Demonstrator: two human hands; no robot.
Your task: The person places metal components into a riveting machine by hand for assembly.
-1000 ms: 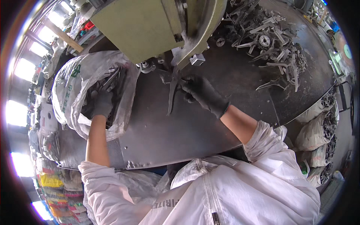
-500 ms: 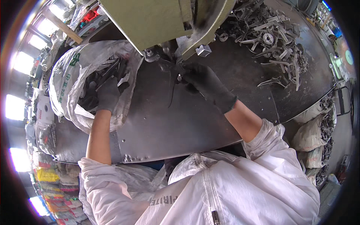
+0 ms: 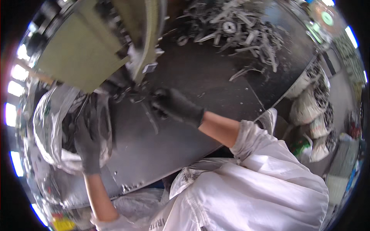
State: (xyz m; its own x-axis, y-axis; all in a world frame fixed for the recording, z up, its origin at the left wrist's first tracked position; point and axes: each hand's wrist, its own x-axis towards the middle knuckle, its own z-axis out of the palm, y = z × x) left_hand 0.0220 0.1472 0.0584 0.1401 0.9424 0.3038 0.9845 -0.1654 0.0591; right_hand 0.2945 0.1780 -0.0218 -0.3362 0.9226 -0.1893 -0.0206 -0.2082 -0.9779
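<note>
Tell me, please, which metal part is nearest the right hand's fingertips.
The slender strip just left of the right hand; the heaped parts lie farther off.

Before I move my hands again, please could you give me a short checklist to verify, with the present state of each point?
1. Gloves on: ok; the left hand and right hand both wear dark gloves.
2. Right hand well clear of the green machine: not ok; its fingers appear close to the lower end.
3. Firm grip on the long metal part: cannot tell; blur hides the contact.
4. White bag open: ok; the left hand is at its mouth.
5. Metal pile apart from both hands: ok.
</note>
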